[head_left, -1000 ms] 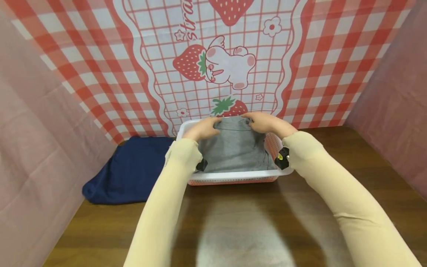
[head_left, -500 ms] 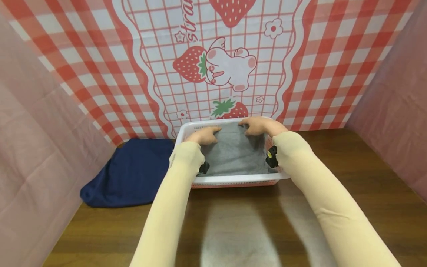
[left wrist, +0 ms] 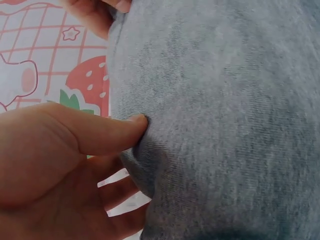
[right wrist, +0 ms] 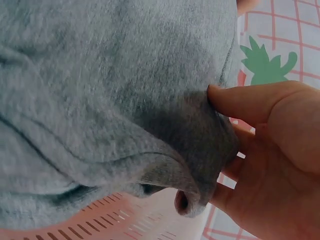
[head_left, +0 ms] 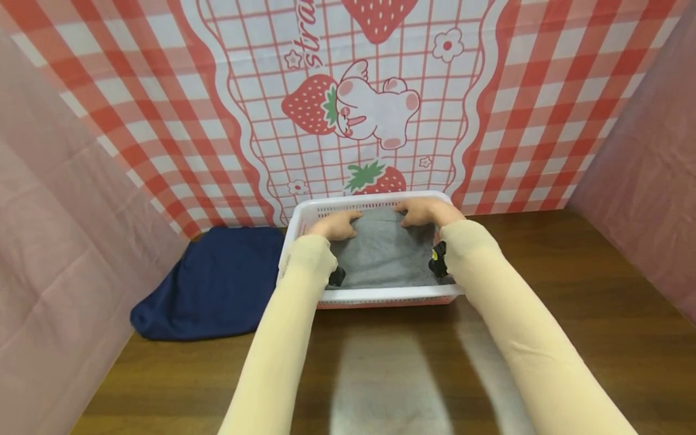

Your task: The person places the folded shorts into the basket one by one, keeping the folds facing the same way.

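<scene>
A grey knit garment (head_left: 386, 248), folded and with seams showing, lies inside the white-rimmed basket (head_left: 391, 294). My left hand (head_left: 338, 226) grips its far left edge; in the left wrist view the thumb presses on top and the fingers lie underneath. At the far right edge my right hand (head_left: 421, 211) pinches the same garment. The right wrist view shows that thumb (right wrist: 250, 102) on the cloth and the fingers behind the edge, near a rolled corner. Both hands are down within the basket's rim.
A folded navy cloth (head_left: 223, 281) lies left of the basket on the wooden table (head_left: 544, 290). Behind stands a red-and-white checked cloth (head_left: 522, 109) with strawberries, and pink cloths (head_left: 65, 211) hang at both sides. The basket's pink perforated wall (right wrist: 100, 215) shows in the right wrist view.
Both hands have lowered the garment's far edge into the basket, below its back rim, which now shows. The right hand has also shifted slightly left. The navy cloth has stayed put.
</scene>
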Motion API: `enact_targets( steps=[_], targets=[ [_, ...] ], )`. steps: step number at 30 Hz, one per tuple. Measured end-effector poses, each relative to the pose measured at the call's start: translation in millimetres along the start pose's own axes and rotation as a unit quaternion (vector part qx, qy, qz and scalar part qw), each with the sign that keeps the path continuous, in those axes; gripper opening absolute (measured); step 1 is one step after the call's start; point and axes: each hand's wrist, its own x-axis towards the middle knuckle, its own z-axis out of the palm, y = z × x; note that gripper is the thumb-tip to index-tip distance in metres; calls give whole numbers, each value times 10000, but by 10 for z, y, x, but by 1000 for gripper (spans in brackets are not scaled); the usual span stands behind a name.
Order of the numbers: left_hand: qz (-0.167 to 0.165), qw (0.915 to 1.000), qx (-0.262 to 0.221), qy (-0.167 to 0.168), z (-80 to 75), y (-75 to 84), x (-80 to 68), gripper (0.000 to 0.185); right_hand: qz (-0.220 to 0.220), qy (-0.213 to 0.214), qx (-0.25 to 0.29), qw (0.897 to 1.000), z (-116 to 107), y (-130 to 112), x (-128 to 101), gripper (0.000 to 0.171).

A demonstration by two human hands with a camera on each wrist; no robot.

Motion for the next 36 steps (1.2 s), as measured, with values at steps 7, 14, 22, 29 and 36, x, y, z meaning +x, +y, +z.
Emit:
enact_targets(
  steps=[7,14,22,29,36],
  targets=[
    [16,9995,-323,-40,22,-6,-44,61,222,-47,57,9997,65,30,64,55],
    [155,9982,-577,28,64,-36,-151,67,536,-544,859,9934,-171,-566,-294,69],
    [387,9987,-237,-214,-45,-43,-413,61,1330,-549,790,9864,-467,-1155,-711,61],
    [346,9986,-255,-306,-97,-114,-548,36,1894,-486,1507,9690,-90,-152,-372,61],
    [241,9955,-314,-858,-66,-126,-600,29,2338,-1015,1756,9509,87,161,-236,64]
  ],
)
